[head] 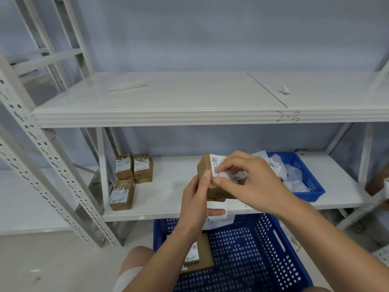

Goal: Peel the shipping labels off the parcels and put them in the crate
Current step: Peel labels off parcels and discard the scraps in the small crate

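Observation:
My left hand (196,199) grips a small brown parcel (205,165) from below and the side, held above the lower shelf. A white shipping label (219,163) sits on the parcel's top face, and my right hand (250,178) pinches its edge with thumb and fingertips. Three more labelled brown parcels (131,178) are stacked at the left of the lower shelf. A big blue perforated crate (263,245) stands on the floor below my arms; a brown parcel with a label (203,256) lies in it.
A small blue basket (309,184) holding white peeled papers stands on the lower shelf (168,190) at the right. The upper shelf (168,98) carries a white strip and a scrap of paper (285,89). Grey perforated rack posts (42,148) rise at the left.

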